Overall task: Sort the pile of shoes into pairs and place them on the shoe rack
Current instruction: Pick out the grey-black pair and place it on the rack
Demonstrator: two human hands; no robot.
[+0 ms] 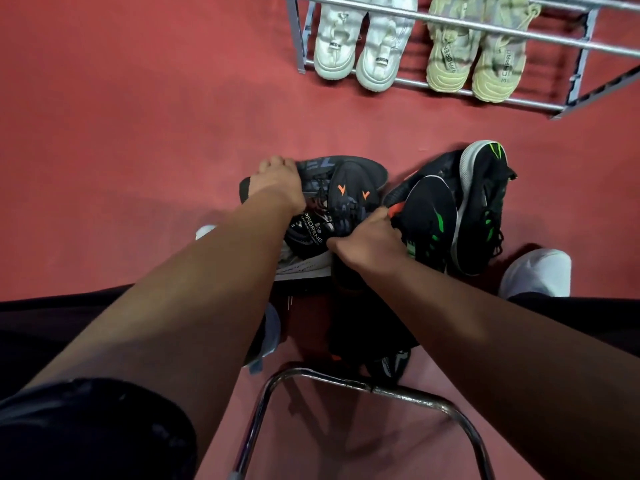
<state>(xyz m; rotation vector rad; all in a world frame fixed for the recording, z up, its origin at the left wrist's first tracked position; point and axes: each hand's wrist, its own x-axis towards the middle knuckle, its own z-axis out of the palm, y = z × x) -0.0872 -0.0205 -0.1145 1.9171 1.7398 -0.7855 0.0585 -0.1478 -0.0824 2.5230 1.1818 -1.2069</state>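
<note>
Already two pairs, a white pair (363, 43) and a beige pair (478, 60), sit on the shoe rack (554, 40) at the upper right of the frame. A seated person works the pile on the red floor (121, 133) at centre. The left hand (277, 183) has its fingers curled over the far edge of a dark shoe with orange marks (349, 192). That shoe lies on its side with its long axis across the frame, and its toe end is hard to tell. The right hand (367, 237) pinches the rim of a black shoe with an orange edge (398, 197). Just to the right lie two black-and-green shoes (481, 202), lengthwise up the frame, toes toward the rack. The rack stands well apart, up and to the right, so the right hand is likely the nearer one for the carry.
</note>
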